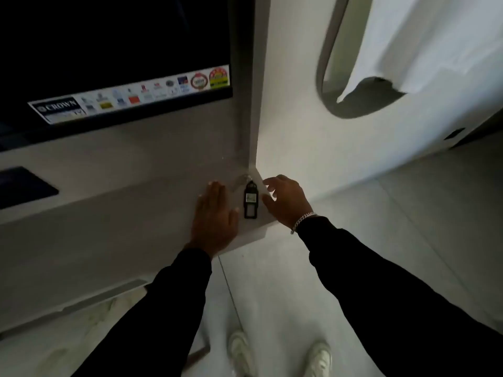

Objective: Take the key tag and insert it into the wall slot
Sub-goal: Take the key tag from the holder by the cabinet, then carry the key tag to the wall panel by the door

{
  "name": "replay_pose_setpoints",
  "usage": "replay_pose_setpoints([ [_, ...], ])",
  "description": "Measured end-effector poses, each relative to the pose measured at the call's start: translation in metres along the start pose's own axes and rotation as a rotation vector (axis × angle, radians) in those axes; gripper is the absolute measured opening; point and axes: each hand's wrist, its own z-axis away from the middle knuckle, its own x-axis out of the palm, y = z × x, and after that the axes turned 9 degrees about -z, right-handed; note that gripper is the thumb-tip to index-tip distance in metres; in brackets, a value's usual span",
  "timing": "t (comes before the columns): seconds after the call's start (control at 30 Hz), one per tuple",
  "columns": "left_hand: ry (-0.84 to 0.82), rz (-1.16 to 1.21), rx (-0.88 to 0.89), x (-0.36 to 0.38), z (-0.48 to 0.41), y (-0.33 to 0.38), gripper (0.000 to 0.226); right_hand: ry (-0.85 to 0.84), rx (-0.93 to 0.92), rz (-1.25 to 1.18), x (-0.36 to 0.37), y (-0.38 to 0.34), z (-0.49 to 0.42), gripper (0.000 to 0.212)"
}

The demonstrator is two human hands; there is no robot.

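- Shoes [280, 355], pale ones, stand on the grey floor [381, 227] nearest me, well below the key tag.
- Sleeves [381, 281] in black run from me up toward the key tag, one on each side of it.
- My left hand [215, 213] lies flat, fingers together and empty, on the tabletop [122, 213] just left of the key tag [250, 202].
- My right hand [287, 201] hovers spread and empty just right of the tag, not touching it, a silver bracelet [303, 220] at the wrist.
- Key tag itself: black, lying on the tabletop's right corner, ring end pointing away from me.
- Beyond the tag, up and left, a dark screen [114, 44] carries a sticker strip [130, 95].
- Beyond and right, a white cloth [435, 44] hangs.
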Motion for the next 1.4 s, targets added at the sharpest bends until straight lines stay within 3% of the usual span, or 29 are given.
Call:
replay_pose_setpoints([
  [0.2,-0.005,-0.12,-0.037,0.028,-0.003,-0.007,0.074,-0.024,0.254,0.014,0.034,-0.001,-0.026,0.037],
  [0.4,-0.009,-0.156,-0.039,0.03,-0.009,-0.006,0.076,-0.027,0.331,-0.059,0.037,-0.001,-0.043,0.033],
  [0.6,-0.079,-0.129,0.006,0.023,-0.011,-0.005,0.074,0.067,0.578,-0.482,0.012,0.009,-0.036,0.016],
  [0.7,-0.087,-0.041,0.05,0.014,-0.013,0.007,0.07,0.063,0.586,-0.693,-0.01,0.013,-0.027,0.01],
  [0.9,0.085,0.203,0.133,-0.012,-0.035,0.071,0.064,0.042,0.587,-1.016,-0.082,0.031,-0.009,0.009],
  [1.4,0.261,0.313,0.427,-0.061,-0.131,0.35,0.066,0.127,0.329,-1.096,-0.363,0.147,0.023,0.017],
])
